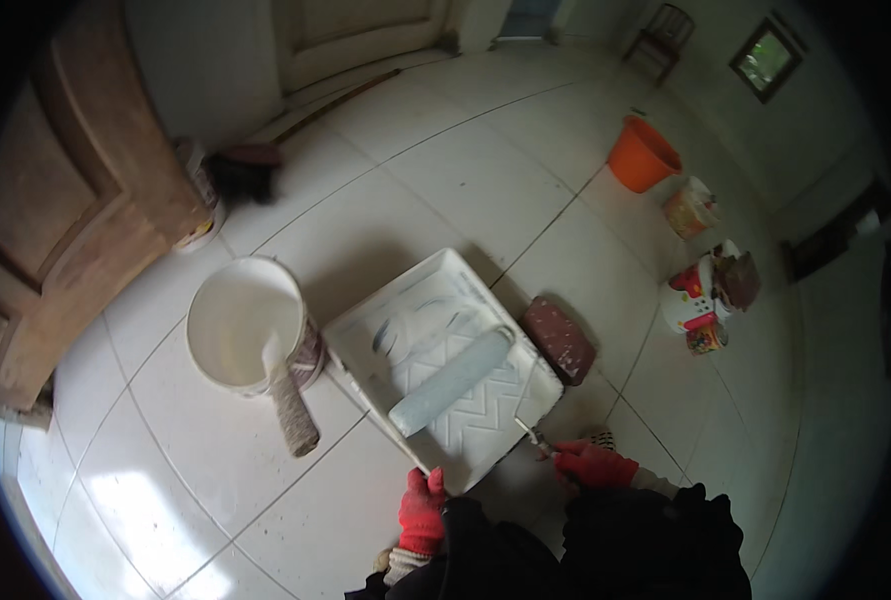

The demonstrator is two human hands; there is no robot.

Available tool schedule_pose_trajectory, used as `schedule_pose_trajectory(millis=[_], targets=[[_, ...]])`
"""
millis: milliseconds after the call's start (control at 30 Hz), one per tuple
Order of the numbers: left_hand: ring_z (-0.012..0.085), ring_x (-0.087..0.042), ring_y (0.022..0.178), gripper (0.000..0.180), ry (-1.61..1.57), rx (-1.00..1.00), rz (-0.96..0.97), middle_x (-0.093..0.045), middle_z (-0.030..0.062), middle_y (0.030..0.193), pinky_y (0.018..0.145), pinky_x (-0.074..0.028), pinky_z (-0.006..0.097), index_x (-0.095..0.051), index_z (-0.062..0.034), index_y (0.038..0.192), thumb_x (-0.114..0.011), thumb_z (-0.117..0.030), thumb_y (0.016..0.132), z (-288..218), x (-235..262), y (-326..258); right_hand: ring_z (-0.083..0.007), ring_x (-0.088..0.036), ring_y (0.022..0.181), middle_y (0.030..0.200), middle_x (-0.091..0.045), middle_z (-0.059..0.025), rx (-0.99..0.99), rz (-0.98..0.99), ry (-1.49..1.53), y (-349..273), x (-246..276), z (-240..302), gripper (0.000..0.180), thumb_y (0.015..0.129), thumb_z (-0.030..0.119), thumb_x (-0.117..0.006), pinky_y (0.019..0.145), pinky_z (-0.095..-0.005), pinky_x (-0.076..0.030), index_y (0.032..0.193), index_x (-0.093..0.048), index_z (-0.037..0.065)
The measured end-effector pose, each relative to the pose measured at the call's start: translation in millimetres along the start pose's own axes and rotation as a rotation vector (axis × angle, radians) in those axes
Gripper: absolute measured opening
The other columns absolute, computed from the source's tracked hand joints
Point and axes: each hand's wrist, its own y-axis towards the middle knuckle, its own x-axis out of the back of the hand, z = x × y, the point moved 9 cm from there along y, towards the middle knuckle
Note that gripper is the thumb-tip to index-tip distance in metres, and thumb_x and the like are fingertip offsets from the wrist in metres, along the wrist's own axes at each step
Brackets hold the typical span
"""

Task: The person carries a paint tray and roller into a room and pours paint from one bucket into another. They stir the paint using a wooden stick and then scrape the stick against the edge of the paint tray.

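Note:
My right hand, in a red glove, is closed round the handle of a paint roller. Its pale, paint-coated sleeve lies slantwise across the ridged part of a white paint tray. At the tray's near corner is my left hand, also red-gloved, its fingers gripping the rim. White paint smears the tray's deeper far end. Left of the tray stands a white bucket, with a tool's paint-crusted handle leaning out over its rim. A dark red block, flecked with white, touches or nearly touches the tray's right side.
On the tiled floor at far right stand an orange tub, a small pail and several paint containers. A wooden door is at left, with another bucket by its edge. A chair stands far back.

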Motion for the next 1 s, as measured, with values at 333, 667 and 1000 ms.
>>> schedule_pose_trajectory(millis=[333, 667, 1000], targets=[[0.0250, -0.059, 0.093, 0.044, 0.552, -0.135, 0.391, -0.063, 0.0118, 0.097, 0.082, -0.046, 0.038, -0.051, -0.0047, 0.118, -0.046, -0.039, 0.091, 13.7, 13.9, -1.9, -0.0178, -0.059, 0.084, 0.085, -0.063, -0.0063, 0.086, 0.187, -0.798, 29.9, 56.6, 21.1, 0.033, 0.090, 0.034, -0.051, 0.080, -0.0340, -0.044, 0.105, -0.060, 0.006], [0.0158, -0.059, 0.089, 0.036, 0.426, 0.023, 0.193, -0.064, 0.0075, 0.099, 0.079, -0.047, 0.031, -0.060, -0.0057, 0.107, -0.044, -0.035, 0.094, -119.6, 110.7, -1.8, -0.0161, -0.057, 0.085, 0.091, -0.058, -0.0068, 0.565, -0.597, 0.260, 32.4, 406.1, 172.7, 0.042, 0.089, 0.040, -0.050, 0.078, -0.0304, -0.049, 0.103, -0.053, 0.001], [0.0163, -0.056, 0.068, 0.046, -0.532, 0.410, -0.005, -0.062, 0.0101, 0.081, 0.063, -0.048, 0.030, -0.052, -0.0027, 0.118, -0.045, -0.042, 0.094, -77.7, 77.7, -11.8, -0.0155, -0.050, 0.065, 0.075, -0.049, -0.0040, 0.837, -0.739, 1.153, 161.3, 666.3, 195.0, 0.025, 0.087, 0.033, -0.056, 0.061, -0.0293, -0.047, 0.084, -0.049, 0.009]])
